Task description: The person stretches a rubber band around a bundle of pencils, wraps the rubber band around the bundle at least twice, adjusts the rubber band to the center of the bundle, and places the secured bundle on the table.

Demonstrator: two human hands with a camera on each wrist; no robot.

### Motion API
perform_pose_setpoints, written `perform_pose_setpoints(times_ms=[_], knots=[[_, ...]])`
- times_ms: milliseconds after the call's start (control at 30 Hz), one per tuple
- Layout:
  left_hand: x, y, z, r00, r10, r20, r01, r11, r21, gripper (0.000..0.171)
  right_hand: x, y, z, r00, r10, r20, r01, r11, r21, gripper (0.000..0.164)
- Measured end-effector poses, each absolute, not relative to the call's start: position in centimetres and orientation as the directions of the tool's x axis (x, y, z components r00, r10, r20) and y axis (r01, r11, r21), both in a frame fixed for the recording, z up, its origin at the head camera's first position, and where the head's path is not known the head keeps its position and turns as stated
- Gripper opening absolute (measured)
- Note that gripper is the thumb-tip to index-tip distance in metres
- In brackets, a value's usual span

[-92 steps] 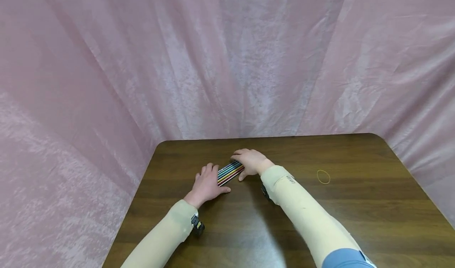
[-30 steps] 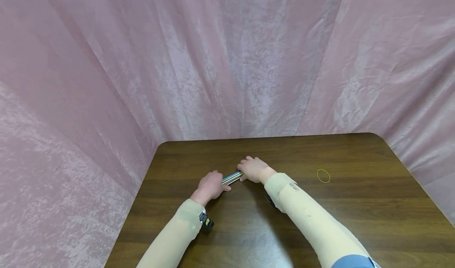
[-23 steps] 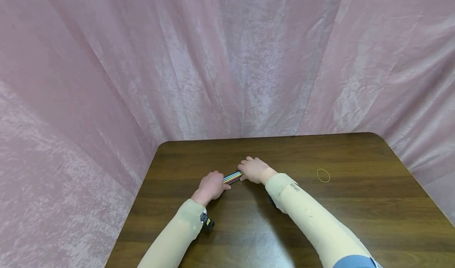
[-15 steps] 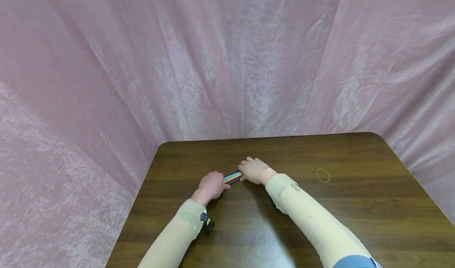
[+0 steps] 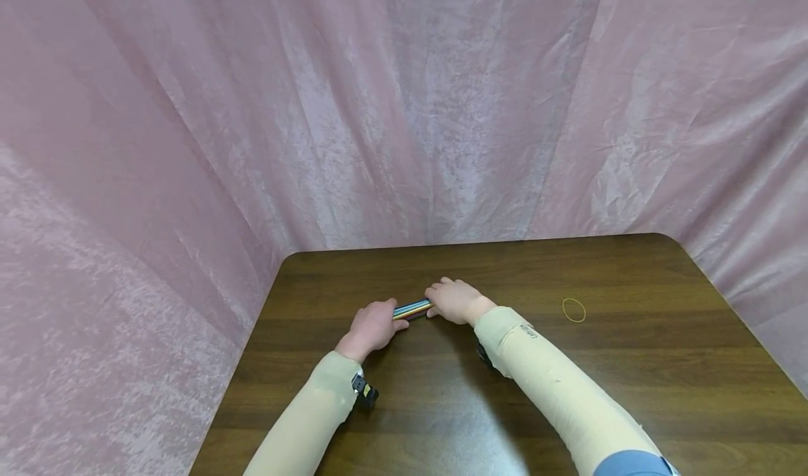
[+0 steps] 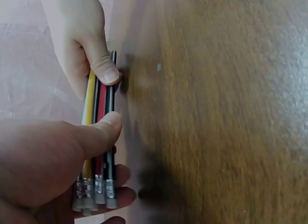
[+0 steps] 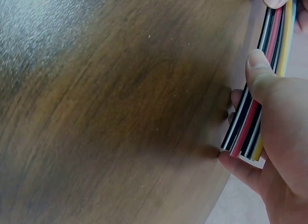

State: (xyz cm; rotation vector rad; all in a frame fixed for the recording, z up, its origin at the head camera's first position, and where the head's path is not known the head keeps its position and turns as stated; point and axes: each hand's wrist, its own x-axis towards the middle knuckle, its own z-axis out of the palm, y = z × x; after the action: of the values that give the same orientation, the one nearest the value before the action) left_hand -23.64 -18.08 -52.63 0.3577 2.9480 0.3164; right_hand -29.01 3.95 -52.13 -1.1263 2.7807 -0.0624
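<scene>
The left hand (image 5: 372,327) has its grip clamped round the eraser end of the pencils (image 5: 412,310); the right hand's (image 5: 454,301) grip holds their other end. The bundle spans between them over the bench (image 5: 631,371), well apart from a yellow rubber band (image 5: 575,322).

Pencils (image 5: 412,310) between left hand (image 5: 374,324), right hand (image 5: 454,301); rubber band (image 5: 575,322) right, on table (image 5: 656,371); curtain (image 5: 467,125) behind

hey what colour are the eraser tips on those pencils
Whitish grey; the eraser tips on the pencils show best in the left wrist view.
</scene>
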Motion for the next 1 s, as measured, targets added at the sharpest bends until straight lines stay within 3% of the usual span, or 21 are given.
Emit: perform_pose_setpoints(times_ms=[167, 533, 767, 1000], knots=[[-23.6, -17.9, -52.7, -0.960, 0.273, -0.067, 0.255, 0.946, 0.199, 0.037, -29.0, 4.1, -52.2, -0.722, -0.681, -0.119, -0.671, 0.732, -0.117, 0.036], [-23.2, -16.6, -53.1, -0.950, 0.292, 0.107, 0.291, 0.956, -0.031, 0.042, -29.1, 4.1, -52.1, -0.756, -0.643, -0.122, -0.620, 0.763, -0.184, 0.027], [-23.4, -16.1, -53.4, -0.942, 0.295, 0.160, 0.290, 0.955, -0.057, 0.040, -29.3, 4.4, -52.1, -0.767, -0.634, -0.103, -0.608, 0.768, -0.199, 0.027], [-23.6, -15.6, -53.6, -0.945, 0.298, 0.137, 0.294, 0.955, -0.045, 0.040, -29.3, 4.3, -52.3, -0.751, -0.656, -0.081, -0.633, 0.749, -0.194, 0.027]])
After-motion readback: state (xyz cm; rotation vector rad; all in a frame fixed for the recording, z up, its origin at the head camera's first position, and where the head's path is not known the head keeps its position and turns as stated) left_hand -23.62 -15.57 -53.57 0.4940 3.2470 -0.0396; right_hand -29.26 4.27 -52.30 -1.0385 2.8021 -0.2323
